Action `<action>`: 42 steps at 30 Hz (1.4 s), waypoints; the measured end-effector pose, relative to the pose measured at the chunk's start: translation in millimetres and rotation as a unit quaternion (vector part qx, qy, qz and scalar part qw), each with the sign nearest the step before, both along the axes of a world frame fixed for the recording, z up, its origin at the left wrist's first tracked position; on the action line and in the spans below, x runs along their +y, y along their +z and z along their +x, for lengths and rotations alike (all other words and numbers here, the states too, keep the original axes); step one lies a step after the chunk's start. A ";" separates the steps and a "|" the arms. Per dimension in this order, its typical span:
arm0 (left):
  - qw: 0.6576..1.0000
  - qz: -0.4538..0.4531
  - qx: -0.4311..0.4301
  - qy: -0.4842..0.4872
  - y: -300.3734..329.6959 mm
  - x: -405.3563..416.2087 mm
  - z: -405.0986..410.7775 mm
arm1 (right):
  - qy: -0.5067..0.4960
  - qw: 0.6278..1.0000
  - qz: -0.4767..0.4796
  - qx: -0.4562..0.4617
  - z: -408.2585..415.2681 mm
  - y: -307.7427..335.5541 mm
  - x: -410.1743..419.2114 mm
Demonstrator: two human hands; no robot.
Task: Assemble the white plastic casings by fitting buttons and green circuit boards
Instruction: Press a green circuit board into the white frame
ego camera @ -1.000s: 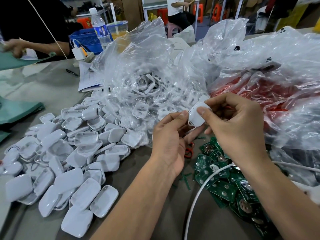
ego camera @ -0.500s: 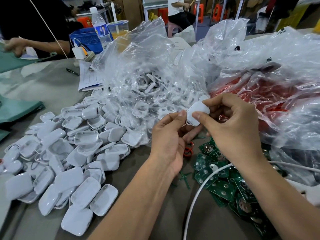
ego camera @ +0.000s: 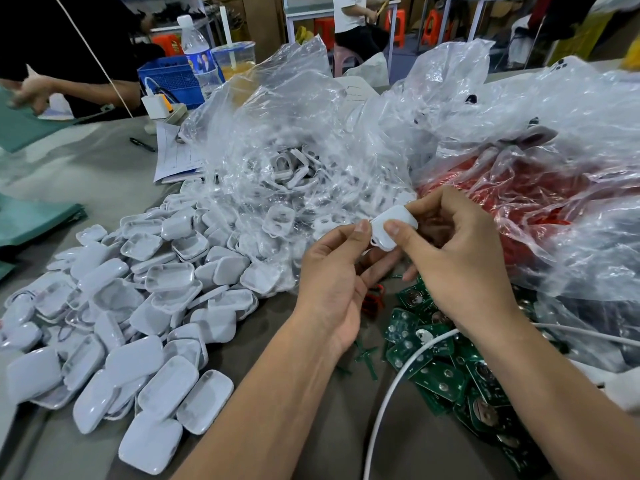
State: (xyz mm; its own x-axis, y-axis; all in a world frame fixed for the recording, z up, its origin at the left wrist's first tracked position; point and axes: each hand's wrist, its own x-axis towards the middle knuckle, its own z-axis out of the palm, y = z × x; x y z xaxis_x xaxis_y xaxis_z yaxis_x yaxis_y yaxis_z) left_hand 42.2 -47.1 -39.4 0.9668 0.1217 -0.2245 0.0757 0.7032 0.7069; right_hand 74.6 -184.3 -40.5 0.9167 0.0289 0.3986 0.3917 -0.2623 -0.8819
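Both hands hold one white casing (ego camera: 394, 227) above the counter (ego camera: 104, 174), in front of the clear bags. Left hand (ego camera: 332, 271) pinches its left edge with the thumb tip on top. Right hand (ego camera: 457, 258) grips the right side, thumb on the near face, fingers curled behind. Casing pile (ego camera: 131, 306) lies spread on the counter to the left. Green boards (ego camera: 436, 362) lie heaped under the right wrist, with a white cable (ego camera: 391, 386) crossing them. Clear bag (ego camera: 277, 150) behind holds more casings.
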 end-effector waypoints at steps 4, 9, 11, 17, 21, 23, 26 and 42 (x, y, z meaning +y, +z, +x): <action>0.994 0.106 -0.033 -0.003 -3.3 0.5 -0.4 | -0.012 1.000 0.013 0.005 1.8 1.4 -2.1; 0.947 0.309 -0.089 0.003 -6.3 6.2 -1.4 | -0.003 1.000 0.012 0.012 1.2 1.3 -0.6; 0.936 0.340 -0.092 0.002 -6.1 6.5 -1.8 | -0.002 1.000 0.021 0.017 1.8 0.9 -0.4; 0.938 0.334 -0.093 -0.007 -5.1 7.3 -1.9 | 0.012 0.999 0.028 0.021 4.5 -1.0 -2.9; 0.942 0.323 -0.094 -0.016 -5.0 9.5 0.2 | 0.035 0.996 0.066 0.046 5.7 -3.3 -3.8; 0.944 0.317 -0.094 -0.025 -4.8 10.0 0.7 | 0.049 0.993 0.085 0.062 6.3 -3.8 -4.6; 0.947 0.305 -0.096 -0.033 -4.7 10.7 1.3 | 0.055 0.992 0.090 0.072 6.4 -3.1 -4.8; 0.959 0.275 -0.037 -0.059 -2.1 19.1 5.0 | 0.078 0.986 0.035 0.145 4.6 0.1 -4.7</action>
State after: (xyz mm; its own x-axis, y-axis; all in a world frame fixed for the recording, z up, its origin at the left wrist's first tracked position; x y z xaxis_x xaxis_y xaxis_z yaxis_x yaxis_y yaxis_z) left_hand 47.2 -28.0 -41.6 0.9919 0.0909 -0.0884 0.0674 0.2130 0.9747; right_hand 79.2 -189.1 -40.4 0.9791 0.1595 0.1265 0.1512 -0.1537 -0.9765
